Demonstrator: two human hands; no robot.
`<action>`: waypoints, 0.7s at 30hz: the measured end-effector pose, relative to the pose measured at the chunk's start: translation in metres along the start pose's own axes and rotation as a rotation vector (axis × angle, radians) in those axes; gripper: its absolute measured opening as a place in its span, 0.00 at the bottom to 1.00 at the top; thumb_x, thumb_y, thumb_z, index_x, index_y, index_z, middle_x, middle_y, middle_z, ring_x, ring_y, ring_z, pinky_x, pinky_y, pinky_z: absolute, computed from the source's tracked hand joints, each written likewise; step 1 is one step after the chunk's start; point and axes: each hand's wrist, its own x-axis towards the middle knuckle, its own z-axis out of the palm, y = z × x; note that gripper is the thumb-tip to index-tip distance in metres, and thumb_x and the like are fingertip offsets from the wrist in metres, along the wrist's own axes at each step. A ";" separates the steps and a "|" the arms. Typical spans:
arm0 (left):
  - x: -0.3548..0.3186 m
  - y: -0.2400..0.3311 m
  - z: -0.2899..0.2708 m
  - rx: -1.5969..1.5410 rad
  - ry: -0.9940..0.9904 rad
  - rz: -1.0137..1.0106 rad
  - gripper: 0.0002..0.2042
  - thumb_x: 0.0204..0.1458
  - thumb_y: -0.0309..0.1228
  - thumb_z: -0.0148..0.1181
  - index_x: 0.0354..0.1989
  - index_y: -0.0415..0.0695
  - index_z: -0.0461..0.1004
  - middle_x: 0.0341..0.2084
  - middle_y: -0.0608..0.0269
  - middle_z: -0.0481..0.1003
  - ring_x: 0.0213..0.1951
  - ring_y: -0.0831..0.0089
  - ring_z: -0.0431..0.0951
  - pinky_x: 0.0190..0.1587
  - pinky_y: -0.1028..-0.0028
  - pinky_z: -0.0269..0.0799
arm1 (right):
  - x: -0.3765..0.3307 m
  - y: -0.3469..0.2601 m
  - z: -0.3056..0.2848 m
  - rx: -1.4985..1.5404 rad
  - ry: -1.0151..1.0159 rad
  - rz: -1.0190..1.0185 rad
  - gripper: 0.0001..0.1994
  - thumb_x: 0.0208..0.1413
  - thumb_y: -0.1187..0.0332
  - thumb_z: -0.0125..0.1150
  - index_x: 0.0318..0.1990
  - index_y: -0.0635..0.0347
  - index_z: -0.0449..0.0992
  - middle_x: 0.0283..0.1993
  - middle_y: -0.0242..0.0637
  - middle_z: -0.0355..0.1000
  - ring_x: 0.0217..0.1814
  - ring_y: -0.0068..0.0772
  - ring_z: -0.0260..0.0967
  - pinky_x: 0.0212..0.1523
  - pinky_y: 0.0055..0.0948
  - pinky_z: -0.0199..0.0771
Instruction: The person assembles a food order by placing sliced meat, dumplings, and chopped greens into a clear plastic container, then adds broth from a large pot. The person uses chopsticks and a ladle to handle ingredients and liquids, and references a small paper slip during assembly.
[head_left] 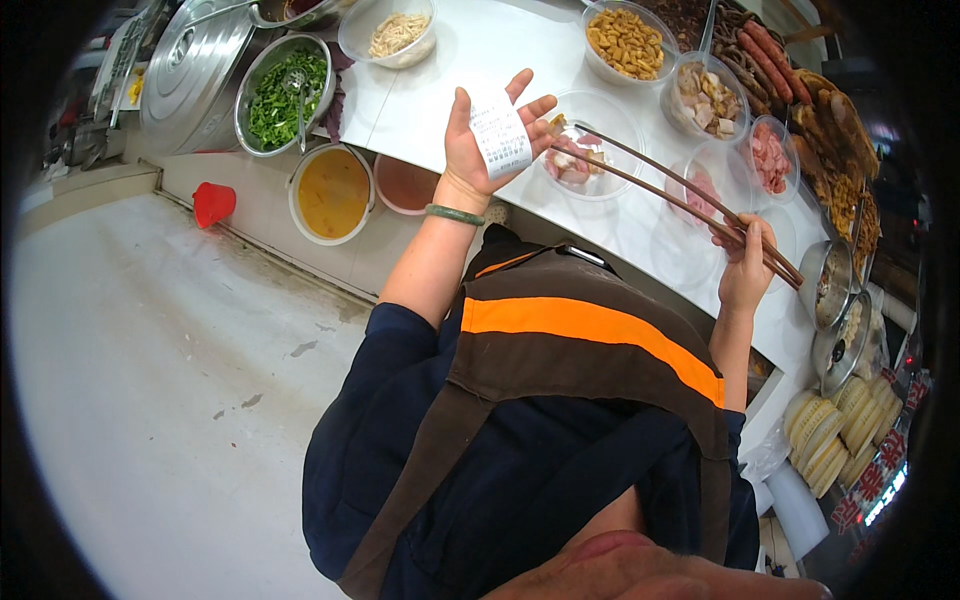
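Observation:
A printed paper receipt (500,135) lies across the palm of my left hand (465,165), which holds it with the thumb apart and the fingers extended over the white counter (400,120). My right hand (746,268) is closed round a pair of long brown chopsticks (668,187). Their tips reach left to a clear plastic bowl (600,100) beside my left fingertips. Inside that bowl are pinkish meat pieces (573,170). A small brownish piece shows near the tips; whether the chopsticks pinch it I cannot tell. Another clear bowl with pink meat (700,190) sits under the chopsticks.
Along the counter stand bowls of brown nuggets (627,45), pale chunks (708,98), diced pink meat (770,155) and pale shreds (398,36). Sausages (775,65) lie far right, flatbreads (818,430) nearer. Chopped greens (285,105), a yellow-liquid bucket (332,195) and a red dipper (213,205) are left.

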 end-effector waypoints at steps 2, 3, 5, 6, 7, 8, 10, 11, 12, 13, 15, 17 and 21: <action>0.000 0.001 0.000 0.047 0.020 0.012 0.42 0.44 0.60 0.57 0.63 0.48 0.51 0.51 0.43 0.62 0.41 0.61 0.72 0.47 0.62 0.72 | -0.001 0.001 0.001 0.015 0.004 0.010 0.11 0.62 0.66 0.45 0.41 0.66 0.68 0.36 0.41 0.69 0.34 0.33 0.72 0.33 0.29 0.76; 0.000 0.001 0.001 0.046 0.022 0.013 0.42 0.43 0.60 0.57 0.63 0.48 0.51 0.51 0.43 0.62 0.41 0.61 0.72 0.47 0.62 0.73 | -0.001 0.001 0.001 0.002 0.009 0.004 0.11 0.62 0.66 0.45 0.41 0.66 0.67 0.36 0.41 0.69 0.34 0.33 0.72 0.33 0.29 0.76; 0.000 0.001 0.002 0.047 0.027 0.015 0.43 0.43 0.60 0.58 0.63 0.48 0.52 0.51 0.43 0.62 0.40 0.61 0.71 0.47 0.62 0.73 | -0.001 0.001 0.001 0.007 0.006 0.012 0.11 0.62 0.66 0.45 0.42 0.66 0.67 0.37 0.42 0.69 0.34 0.33 0.72 0.33 0.29 0.76; 0.000 0.001 0.002 0.043 0.021 0.014 0.43 0.42 0.60 0.58 0.62 0.48 0.52 0.51 0.43 0.62 0.41 0.61 0.71 0.47 0.62 0.73 | -0.001 0.001 0.001 -0.003 0.006 0.004 0.11 0.62 0.66 0.45 0.42 0.66 0.67 0.37 0.42 0.69 0.34 0.33 0.72 0.33 0.29 0.76; 0.000 0.001 0.003 0.040 0.015 0.012 0.43 0.42 0.60 0.58 0.62 0.48 0.52 0.51 0.44 0.62 0.41 0.61 0.71 0.47 0.62 0.73 | -0.001 0.001 0.000 -0.005 0.002 0.003 0.11 0.62 0.66 0.45 0.42 0.66 0.67 0.37 0.42 0.69 0.34 0.33 0.72 0.33 0.29 0.76; 0.000 0.002 0.004 0.036 0.009 0.011 0.43 0.42 0.61 0.58 0.62 0.48 0.52 0.51 0.44 0.62 0.41 0.61 0.71 0.47 0.62 0.73 | -0.001 0.001 0.000 -0.007 -0.002 0.002 0.11 0.62 0.66 0.45 0.42 0.66 0.67 0.37 0.42 0.69 0.34 0.34 0.73 0.33 0.29 0.76; -0.001 0.001 0.004 0.038 0.014 0.012 0.44 0.41 0.61 0.59 0.62 0.48 0.52 0.50 0.44 0.62 0.41 0.61 0.71 0.47 0.62 0.73 | -0.001 0.001 0.000 -0.003 0.001 0.003 0.11 0.62 0.66 0.45 0.42 0.66 0.67 0.37 0.42 0.69 0.34 0.34 0.73 0.33 0.29 0.76; -0.001 0.001 0.005 0.038 0.016 0.013 0.44 0.41 0.61 0.59 0.62 0.48 0.52 0.50 0.44 0.62 0.41 0.61 0.71 0.47 0.62 0.73 | -0.001 0.002 0.001 -0.002 0.002 0.003 0.11 0.62 0.66 0.45 0.42 0.66 0.67 0.37 0.42 0.69 0.34 0.34 0.73 0.33 0.29 0.76; -0.001 0.001 0.005 0.036 0.018 0.015 0.44 0.41 0.61 0.59 0.62 0.48 0.52 0.51 0.44 0.62 0.41 0.61 0.71 0.47 0.62 0.73 | -0.001 0.002 0.000 -0.001 0.003 0.005 0.11 0.62 0.66 0.45 0.42 0.66 0.67 0.37 0.42 0.69 0.34 0.35 0.73 0.33 0.29 0.76; -0.001 0.001 0.005 0.035 0.020 0.018 0.44 0.41 0.61 0.59 0.62 0.48 0.52 0.51 0.44 0.62 0.41 0.61 0.71 0.46 0.62 0.73 | -0.001 0.002 0.001 -0.001 0.005 0.006 0.11 0.62 0.66 0.45 0.42 0.66 0.67 0.37 0.42 0.70 0.34 0.35 0.73 0.33 0.29 0.76; -0.002 0.001 0.005 0.035 0.023 0.022 0.44 0.41 0.61 0.59 0.62 0.48 0.52 0.51 0.44 0.61 0.41 0.61 0.71 0.46 0.62 0.73 | -0.001 0.002 0.000 -0.002 0.006 0.007 0.11 0.62 0.66 0.45 0.42 0.66 0.67 0.37 0.42 0.70 0.34 0.35 0.73 0.34 0.29 0.76; -0.002 0.001 0.005 0.040 0.025 0.026 0.44 0.40 0.61 0.59 0.62 0.48 0.52 0.51 0.44 0.61 0.41 0.62 0.71 0.46 0.62 0.73 | -0.001 0.001 0.000 0.005 0.002 0.011 0.11 0.62 0.66 0.45 0.43 0.66 0.67 0.37 0.42 0.70 0.35 0.35 0.73 0.34 0.29 0.76; -0.002 0.002 0.006 0.041 0.013 0.024 0.45 0.39 0.61 0.60 0.62 0.48 0.52 0.51 0.44 0.61 0.40 0.62 0.71 0.46 0.61 0.74 | 0.000 0.000 0.000 -0.001 -0.006 0.002 0.11 0.62 0.66 0.45 0.43 0.66 0.67 0.36 0.42 0.70 0.34 0.34 0.73 0.34 0.28 0.76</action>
